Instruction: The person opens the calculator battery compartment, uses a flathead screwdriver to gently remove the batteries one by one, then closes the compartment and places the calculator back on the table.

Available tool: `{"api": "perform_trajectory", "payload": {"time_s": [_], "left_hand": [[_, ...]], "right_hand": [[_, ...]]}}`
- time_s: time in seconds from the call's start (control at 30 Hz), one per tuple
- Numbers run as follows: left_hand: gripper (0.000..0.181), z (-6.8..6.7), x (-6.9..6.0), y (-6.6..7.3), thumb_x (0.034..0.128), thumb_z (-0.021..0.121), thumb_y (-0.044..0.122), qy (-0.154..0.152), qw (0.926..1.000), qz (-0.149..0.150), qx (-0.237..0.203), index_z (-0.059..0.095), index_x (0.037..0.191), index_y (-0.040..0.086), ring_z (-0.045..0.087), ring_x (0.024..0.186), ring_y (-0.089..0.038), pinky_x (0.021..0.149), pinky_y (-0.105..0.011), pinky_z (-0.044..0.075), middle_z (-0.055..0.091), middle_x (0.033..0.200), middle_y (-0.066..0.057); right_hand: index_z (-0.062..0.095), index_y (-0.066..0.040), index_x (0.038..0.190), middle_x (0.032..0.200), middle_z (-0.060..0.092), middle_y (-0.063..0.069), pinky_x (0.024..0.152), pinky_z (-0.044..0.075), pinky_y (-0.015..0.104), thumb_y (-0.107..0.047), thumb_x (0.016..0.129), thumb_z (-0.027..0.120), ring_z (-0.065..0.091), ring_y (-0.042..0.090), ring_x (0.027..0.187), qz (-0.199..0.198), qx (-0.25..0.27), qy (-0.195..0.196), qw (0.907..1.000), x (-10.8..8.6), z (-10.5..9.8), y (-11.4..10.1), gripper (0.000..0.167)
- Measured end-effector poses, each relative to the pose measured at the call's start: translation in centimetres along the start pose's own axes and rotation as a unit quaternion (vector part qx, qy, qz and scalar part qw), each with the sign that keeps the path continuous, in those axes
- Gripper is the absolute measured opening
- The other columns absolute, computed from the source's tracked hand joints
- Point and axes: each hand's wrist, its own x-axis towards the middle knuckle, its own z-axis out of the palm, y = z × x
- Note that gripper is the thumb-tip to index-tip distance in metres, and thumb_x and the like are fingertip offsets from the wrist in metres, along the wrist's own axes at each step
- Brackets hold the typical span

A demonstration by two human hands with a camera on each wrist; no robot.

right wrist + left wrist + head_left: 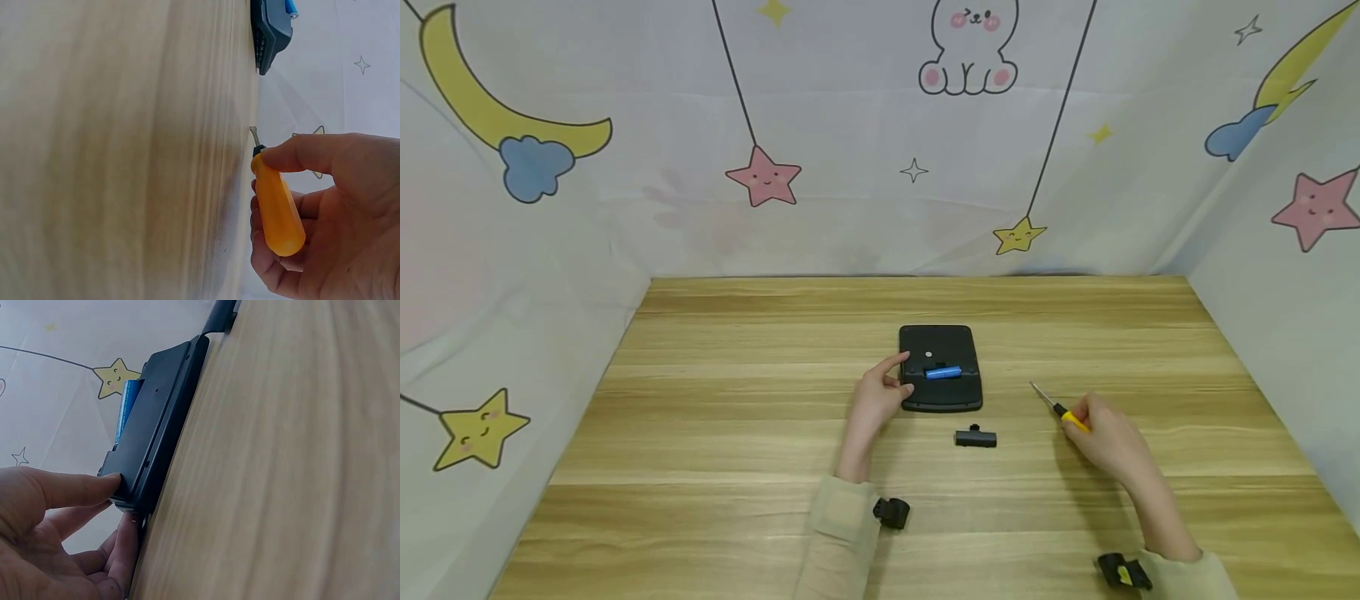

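A black calculator-like device (942,397) lies back up on the table, with a blue battery (943,372) in its open slot. My left hand (880,393) grips its left edge; the left wrist view shows the thumb (94,490) on top and fingers lower at the side. My right hand (1101,433) holds a screwdriver (1075,419) by its yellow handle, to the right of the device. In the right wrist view the screwdriver's flat metal tip (254,132) points toward the table. A small dark battery cover (976,438) with a tab lies in front of the device.
The wood-grain table (715,417) stretches out on both sides of the hands. A white printed cloth (850,225) hangs along its back edge and both sides. Small black cameras (892,513) are worn on both wrists.
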Motion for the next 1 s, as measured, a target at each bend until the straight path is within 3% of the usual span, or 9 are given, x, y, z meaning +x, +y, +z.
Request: {"api": "perform_trajectory", "payload": {"time_s": [1.0], "left_hand": [[0.051,-0.17,0.09,0.08,0.0845,0.069,0.006,-0.003,1.0,0.0,0.006,0.059,0.133,0.022,0.046,0.067,-0.016,0.056,-0.024,0.038,0.057,0.085,-0.006]], "right_hand": [[0.056,0.0,0.089,0.073,0.053,0.004,0.055,0.034,0.028,-0.017,0.086,0.064,0.045,0.015,0.063,-0.008,0.0,-0.02,0.9998,-0.08,0.08,0.16,0.019]]}}
